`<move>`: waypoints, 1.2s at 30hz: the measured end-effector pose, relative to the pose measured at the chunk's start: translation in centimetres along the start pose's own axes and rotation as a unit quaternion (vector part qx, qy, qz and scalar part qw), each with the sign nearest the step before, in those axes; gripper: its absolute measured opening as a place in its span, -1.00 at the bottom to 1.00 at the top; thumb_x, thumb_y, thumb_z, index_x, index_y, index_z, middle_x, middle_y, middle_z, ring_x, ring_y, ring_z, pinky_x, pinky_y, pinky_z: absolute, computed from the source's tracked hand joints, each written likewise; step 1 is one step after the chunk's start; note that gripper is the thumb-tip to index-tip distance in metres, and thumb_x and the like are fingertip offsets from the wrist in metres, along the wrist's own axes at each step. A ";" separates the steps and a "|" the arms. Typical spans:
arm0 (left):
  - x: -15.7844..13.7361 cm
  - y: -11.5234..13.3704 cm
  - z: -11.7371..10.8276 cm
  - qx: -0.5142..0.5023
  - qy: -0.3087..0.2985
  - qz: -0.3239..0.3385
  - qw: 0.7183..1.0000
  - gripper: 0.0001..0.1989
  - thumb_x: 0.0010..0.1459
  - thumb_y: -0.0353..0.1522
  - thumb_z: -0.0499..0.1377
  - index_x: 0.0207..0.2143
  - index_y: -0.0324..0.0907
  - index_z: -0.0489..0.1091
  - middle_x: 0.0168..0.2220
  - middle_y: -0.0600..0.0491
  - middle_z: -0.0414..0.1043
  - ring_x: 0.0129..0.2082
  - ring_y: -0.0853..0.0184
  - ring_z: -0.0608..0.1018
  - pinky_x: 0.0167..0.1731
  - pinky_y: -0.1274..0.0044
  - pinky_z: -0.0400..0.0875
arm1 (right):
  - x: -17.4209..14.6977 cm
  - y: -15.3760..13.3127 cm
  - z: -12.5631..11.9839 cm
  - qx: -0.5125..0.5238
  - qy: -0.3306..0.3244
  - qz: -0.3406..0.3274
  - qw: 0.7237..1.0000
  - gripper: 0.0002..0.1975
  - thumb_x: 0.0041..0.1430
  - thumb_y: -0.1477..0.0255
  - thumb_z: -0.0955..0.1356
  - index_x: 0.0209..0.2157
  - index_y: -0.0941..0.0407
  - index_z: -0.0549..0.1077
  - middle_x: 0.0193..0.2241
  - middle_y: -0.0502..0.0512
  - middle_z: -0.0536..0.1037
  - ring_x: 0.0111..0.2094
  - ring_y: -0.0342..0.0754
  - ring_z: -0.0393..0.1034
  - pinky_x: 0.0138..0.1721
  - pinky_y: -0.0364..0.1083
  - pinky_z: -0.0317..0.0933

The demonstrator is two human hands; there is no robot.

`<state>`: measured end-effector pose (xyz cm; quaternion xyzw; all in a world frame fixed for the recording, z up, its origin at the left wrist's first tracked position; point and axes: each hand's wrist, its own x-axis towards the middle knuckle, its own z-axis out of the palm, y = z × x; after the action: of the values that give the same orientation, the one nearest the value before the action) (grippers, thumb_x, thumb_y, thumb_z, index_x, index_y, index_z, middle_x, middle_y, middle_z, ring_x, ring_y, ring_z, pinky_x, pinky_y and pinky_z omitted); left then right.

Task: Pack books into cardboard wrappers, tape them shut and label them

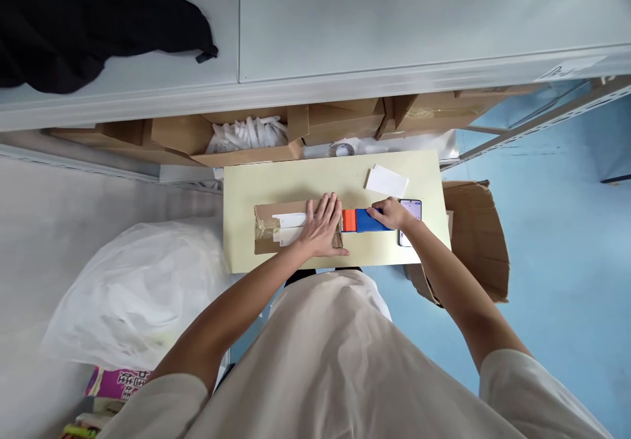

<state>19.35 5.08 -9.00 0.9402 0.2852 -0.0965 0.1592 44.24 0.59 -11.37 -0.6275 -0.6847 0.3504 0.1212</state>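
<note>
A flat brown cardboard box [266, 235] lies on the small pale table [296, 183], with clear tape across its left end and white labels on top. My left hand [323, 227] presses flat on the box's right part, its fingers stretched out and thumb apart. At the box's right end is a blue-and-orange tape dispenser [367, 220], its toothed edge towards the box. My right hand [391, 214] is closed around the dispenser's right part. Just right of that hand lies a phone [411, 219], partly behind my wrist. White cards [387, 181] lie behind it on the table.
Beyond the table, a shelf holds open cardboard boxes, one with white plastic-looking pieces [249, 133], and a tape roll [342, 149]. A grey upper shelf [345, 25] carries black cloth [98, 18]. A large white bag [138, 288] stands left, an open carton [476, 242] right.
</note>
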 end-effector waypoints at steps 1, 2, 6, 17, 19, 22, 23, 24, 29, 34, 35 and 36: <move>0.3 0.2 0.0 0.001 -0.001 0.010 1.000 0.30 -0.21 0.20 0.16 0.32 -0.46 -0.29 0.35 -0.39 -0.38 0.33 -0.13 -0.30 0.17 -0.01 -0.49 | 0.1 0.1 0.1 0.003 -0.002 -0.006 1.000 -0.54 0.21 0.16 0.11 -0.67 0.09 0.21 -0.71 -0.01 0.27 -0.64 -0.17 0.09 -0.49 -0.14 0.03; 0.5 0.3 -0.1 0.002 -0.002 0.019 1.000 0.28 -0.20 0.19 0.16 0.32 -0.46 -0.29 0.35 -0.38 -0.38 0.34 -0.12 -0.29 0.18 0.00 -0.49 | 0.2 0.1 0.1 0.009 -0.005 -0.011 1.000 -0.55 0.21 0.16 0.11 -0.66 0.10 0.22 -0.70 0.00 0.27 -0.64 -0.17 0.09 -0.50 -0.14 0.03; 0.5 -0.1 0.0 0.004 -0.009 0.027 1.000 0.25 -0.16 0.16 0.16 0.32 -0.44 -0.30 0.35 -0.34 -0.38 0.34 -0.06 -0.26 0.19 0.03 -0.51 | 0.2 0.7 0.0 0.040 -0.020 -0.019 0.999 -0.55 0.21 0.15 0.12 -0.65 0.11 0.24 -0.70 -0.01 0.26 -0.64 -0.18 0.09 -0.52 -0.16 0.03; 0.3 -0.1 -0.2 0.003 -0.014 0.027 1.000 0.14 -0.17 0.08 0.24 0.33 -0.26 -0.16 0.36 -0.30 -0.35 0.34 -0.09 -0.21 0.19 0.01 -0.43 | -3.2 2.8 -3.4 -0.111 -0.087 0.067 0.988 -0.37 0.25 0.01 0.04 -0.53 0.16 0.44 -0.55 0.18 0.48 -0.50 -0.04 0.36 -0.40 -0.10 0.16; 0.4 0.2 -0.6 0.010 -0.009 0.043 0.999 -0.01 -0.12 0.03 0.24 0.30 -0.12 -0.01 0.37 -0.23 -0.32 0.34 -0.11 -0.19 0.16 -0.04 -0.43 | -2.4 0.1 -3.3 -0.168 -0.095 0.133 0.972 -0.35 0.21 -0.04 0.08 -0.47 0.18 0.50 -0.48 0.28 0.52 -0.40 0.07 0.42 -0.38 -0.05 0.18; 0.7 0.7 -1.3 0.029 -0.013 0.080 0.996 -0.27 -0.05 -0.06 0.22 0.17 -0.11 0.24 0.36 -0.15 -0.17 0.34 -0.06 -0.14 0.18 -0.02 -0.46 | 0.0 -5.2 -2.2 -0.198 -0.058 0.196 0.959 -0.41 0.17 0.00 0.20 -0.36 0.25 0.54 -0.40 0.42 0.53 -0.29 0.22 0.45 -0.32 0.03 0.22; 0.8 0.9 -1.5 0.037 -0.018 0.088 0.995 -0.32 -0.04 -0.07 0.21 0.12 -0.13 0.30 0.34 -0.15 -0.08 0.33 -0.04 -0.13 0.20 0.01 -0.47 | 0.9 -6.8 -1.6 -0.193 -0.050 0.199 0.960 -0.48 0.18 0.07 0.23 -0.34 0.25 0.55 -0.39 0.42 0.53 -0.26 0.24 0.45 -0.30 0.05 0.23; 1.0 1.1 -1.6 0.044 -0.023 0.090 0.995 -0.36 -0.05 -0.08 0.21 0.08 -0.16 0.34 0.31 -0.16 0.01 0.33 -0.02 -0.12 0.21 0.04 -0.47 | 1.8 -8.1 -1.0 -0.188 -0.050 0.194 0.962 -0.56 0.18 0.14 0.26 -0.32 0.24 0.55 -0.39 0.40 0.54 -0.25 0.25 0.45 -0.29 0.06 0.23; 1.5 1.4 -1.7 0.053 -0.031 0.081 0.995 -0.44 -0.10 -0.08 0.22 -0.06 -0.16 0.45 0.13 -0.18 0.30 0.32 -0.04 -0.10 0.21 0.03 -0.49 | 2.9 -9.6 1.8 -0.183 -0.066 0.161 0.968 -0.71 0.17 0.29 0.31 -0.31 0.22 0.55 -0.35 0.39 0.54 -0.17 0.29 0.43 -0.23 0.14 0.23; 1.2 1.0 -1.4 0.006 0.002 0.102 0.995 -0.27 -0.12 -0.01 0.24 0.09 -0.16 0.34 0.30 -0.21 0.01 0.33 -0.06 -0.12 0.19 0.00 -0.46 | -0.8 -6.7 2.4 -0.199 -0.027 0.223 0.954 -0.52 0.25 0.12 0.17 -0.30 0.21 0.52 -0.32 0.40 0.56 -0.24 0.18 0.47 -0.25 0.04 0.25; 1.0 0.9 -1.4 -0.006 0.007 0.105 0.994 -0.16 -0.13 0.03 0.24 0.18 -0.16 0.24 0.34 -0.22 -0.11 0.34 -0.06 -0.15 0.19 0.01 -0.43 | -1.5 -6.2 2.5 -0.193 0.000 0.249 0.949 -0.47 0.27 0.09 0.13 -0.28 0.22 0.51 -0.31 0.41 0.56 -0.24 0.17 0.47 -0.26 0.02 0.24; 0.7 0.7 -1.4 -0.018 0.012 0.104 0.994 -0.06 -0.14 0.06 0.23 0.25 -0.17 0.12 0.36 -0.23 -0.22 0.34 -0.07 -0.18 0.20 0.02 -0.39 | -2.1 -5.7 2.6 -0.180 0.023 0.275 0.944 -0.45 0.28 0.09 0.10 -0.26 0.23 0.49 -0.30 0.41 0.55 -0.24 0.15 0.48 -0.27 -0.01 0.24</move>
<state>20.39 5.40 -7.68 0.9629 0.1893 -0.0633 0.1816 38.60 -2.07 -9.07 -0.8109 -0.5338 0.2265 -0.0788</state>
